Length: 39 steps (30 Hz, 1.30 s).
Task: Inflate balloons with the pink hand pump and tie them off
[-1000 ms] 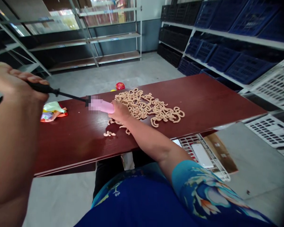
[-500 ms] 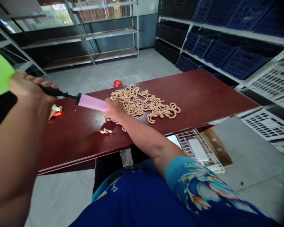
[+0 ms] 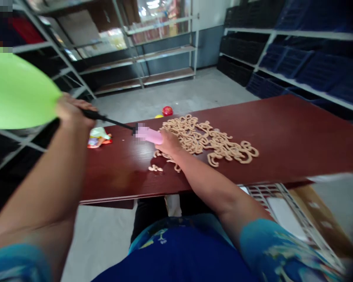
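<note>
My left hand (image 3: 75,111) is closed around the black handle of a balloon pump, with the neck of an inflated green balloon (image 3: 20,90) in the same grip. The pump's black rod (image 3: 117,121) shows between the handle and the pink barrel (image 3: 150,135). My right hand (image 3: 170,144) is wrapped around the barrel's far end, above the table. Behind and beneath this hand lies a heap of beige, curled, tube-like pieces (image 3: 194,137), seemingly uninflated long balloons. A few short beige pieces (image 3: 155,168) lie apart, nearer to me.
The dark red table (image 3: 297,133) spans the view. Colourful limp pieces (image 3: 99,138), perhaps balloons, lie at its left. A red ball-like object (image 3: 167,111) shows past the far edge. Shelves with dark crates (image 3: 300,66) stand right; a wire rack (image 3: 270,192) sits below the table.
My view has turned left, so more of the green balloon shows. A longer stretch of rod is out of the pink barrel. Both hands keep their holds.
</note>
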Tool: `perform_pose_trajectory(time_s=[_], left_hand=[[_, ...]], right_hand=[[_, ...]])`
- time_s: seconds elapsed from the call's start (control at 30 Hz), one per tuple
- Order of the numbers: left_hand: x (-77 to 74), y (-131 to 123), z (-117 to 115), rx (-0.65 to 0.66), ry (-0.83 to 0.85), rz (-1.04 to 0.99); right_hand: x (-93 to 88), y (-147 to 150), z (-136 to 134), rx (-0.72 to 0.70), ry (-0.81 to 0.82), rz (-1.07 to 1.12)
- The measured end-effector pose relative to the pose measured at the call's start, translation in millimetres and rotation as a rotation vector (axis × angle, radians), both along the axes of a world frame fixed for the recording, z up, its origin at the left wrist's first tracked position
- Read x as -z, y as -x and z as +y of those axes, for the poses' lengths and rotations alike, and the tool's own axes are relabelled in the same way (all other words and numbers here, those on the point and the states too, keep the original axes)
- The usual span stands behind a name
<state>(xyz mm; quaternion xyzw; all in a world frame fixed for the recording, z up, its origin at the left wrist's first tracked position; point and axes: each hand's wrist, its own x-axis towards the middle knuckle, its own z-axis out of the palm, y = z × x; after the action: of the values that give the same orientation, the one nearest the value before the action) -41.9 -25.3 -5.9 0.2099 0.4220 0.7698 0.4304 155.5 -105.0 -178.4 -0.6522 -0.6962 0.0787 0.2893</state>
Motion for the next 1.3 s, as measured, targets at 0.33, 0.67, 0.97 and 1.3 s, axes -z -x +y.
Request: perform_pose_trajectory(time_s=[0.33,0.67,0.97,1.3], left_hand=[[57.2,-37.9,-14.4,0.348,-0.046,-0.107],[-8.0,42.1,2.7,0.234,-0.135,-0.046],[7.7,35.6,5.7,0.248,-0.135,-0.132],[68.5,-26.8,-19.3,0.29,-0.005,-0.206]], right_hand=[[1.5,5.0,-2.4,0.029,-0.092,-0.015],[6.7,5.7,2.5,-0.017,-0.144,0.032],[8.8,-2.4,5.5,-0.007,-0.149,-0.006],[13.8,0.4,2.2,-0.029,-0.19,-0.071]])
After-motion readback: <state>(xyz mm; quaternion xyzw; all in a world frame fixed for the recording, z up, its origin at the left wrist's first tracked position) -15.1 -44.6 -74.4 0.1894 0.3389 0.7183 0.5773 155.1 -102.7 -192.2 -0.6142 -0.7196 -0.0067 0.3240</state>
